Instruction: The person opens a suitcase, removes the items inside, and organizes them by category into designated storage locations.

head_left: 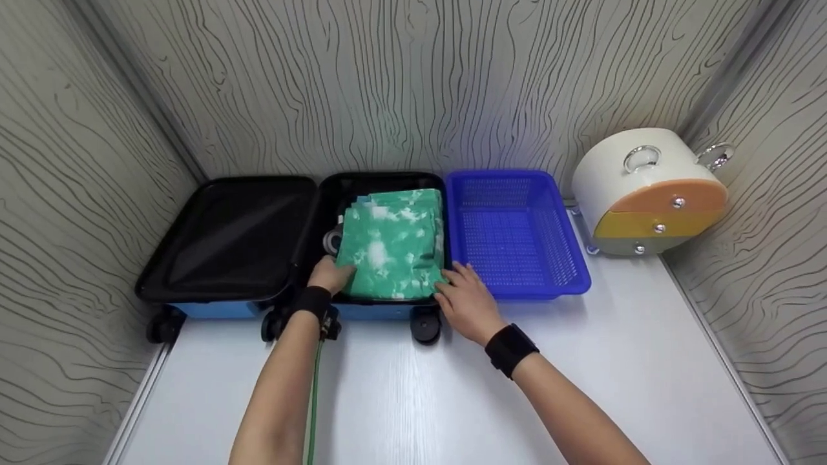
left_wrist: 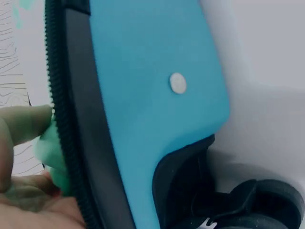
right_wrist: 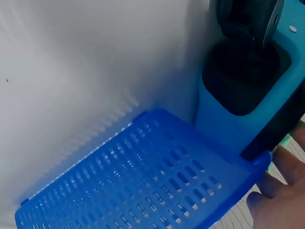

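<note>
A folded green-and-white tie-dye cloth (head_left: 387, 248) lies in the right half of an open suitcase (head_left: 336, 184). My left hand (head_left: 331, 276) is at the cloth's near left corner. In the left wrist view, a green bulge of cloth (left_wrist: 53, 152) sits between that thumb and the fingers, just inside the zipper edge. My right hand (head_left: 470, 303) reaches over the suitcase's near right corner, fingers spread and touching the cloth's corner. In the right wrist view those fingers (right_wrist: 286, 164) pass over the suitcase rim beside the blue basket (right_wrist: 143, 171).
The suitcase's black-lined other half (head_left: 239, 239) lies open on the left. A grey round item (head_left: 332, 241) shows beside the cloth. Black wheels (head_left: 426, 325) stick out in front. A white drum-shaped drawer box (head_left: 646, 194) stands at right. A green cable (head_left: 314, 400) trails from the left wrist.
</note>
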Available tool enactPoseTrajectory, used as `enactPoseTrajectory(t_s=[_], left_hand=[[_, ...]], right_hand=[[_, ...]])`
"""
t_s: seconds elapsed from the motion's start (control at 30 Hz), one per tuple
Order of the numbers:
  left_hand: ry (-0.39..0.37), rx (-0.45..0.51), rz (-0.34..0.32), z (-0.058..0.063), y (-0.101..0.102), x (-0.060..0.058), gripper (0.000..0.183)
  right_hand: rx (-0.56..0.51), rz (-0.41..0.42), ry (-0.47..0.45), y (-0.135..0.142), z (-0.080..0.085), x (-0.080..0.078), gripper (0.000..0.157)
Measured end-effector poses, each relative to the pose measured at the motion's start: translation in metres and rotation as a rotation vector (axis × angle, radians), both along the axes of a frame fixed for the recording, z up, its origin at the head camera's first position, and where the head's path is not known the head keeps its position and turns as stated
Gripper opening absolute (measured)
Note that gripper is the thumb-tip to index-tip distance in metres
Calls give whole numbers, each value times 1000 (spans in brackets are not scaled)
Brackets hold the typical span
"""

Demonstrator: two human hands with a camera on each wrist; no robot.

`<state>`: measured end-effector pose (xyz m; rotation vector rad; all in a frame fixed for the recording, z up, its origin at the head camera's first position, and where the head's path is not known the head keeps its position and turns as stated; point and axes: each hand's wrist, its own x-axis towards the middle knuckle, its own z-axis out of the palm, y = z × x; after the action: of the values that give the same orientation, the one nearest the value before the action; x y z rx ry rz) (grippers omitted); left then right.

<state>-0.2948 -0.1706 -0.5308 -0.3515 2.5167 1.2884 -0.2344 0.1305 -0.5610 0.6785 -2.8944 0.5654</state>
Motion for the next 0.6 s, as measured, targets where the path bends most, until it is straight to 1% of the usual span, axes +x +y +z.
enactPoseTrajectory(t_s=[0.13,0.27,0.33,0.4,0.5,0.57,0.6], left_hand=[[25,66,25,-2,-2,-2,59],[47,121,51,-1,-1,-3,61],[38,184,84,1,0,-4,63],[18,263,127,4,1,-6,65],[-20,393,191,10,0,-8,67],[-43,486,226,14,-3,-9,68],[-56,539,240,15,-4,-9,68]], right_hand=[[-49,-10,33,-2,1,-3,33],[-74,-20,109,-2,1,-5,27],[-104,-37,146,-1,1,-5,24],[-156,-66,161,1,1,-3,23],[-263,-120,130,4,1,1,24],[-357,-163,64,5,3,4,27],[-417,-188,16,5,4,5,28]])
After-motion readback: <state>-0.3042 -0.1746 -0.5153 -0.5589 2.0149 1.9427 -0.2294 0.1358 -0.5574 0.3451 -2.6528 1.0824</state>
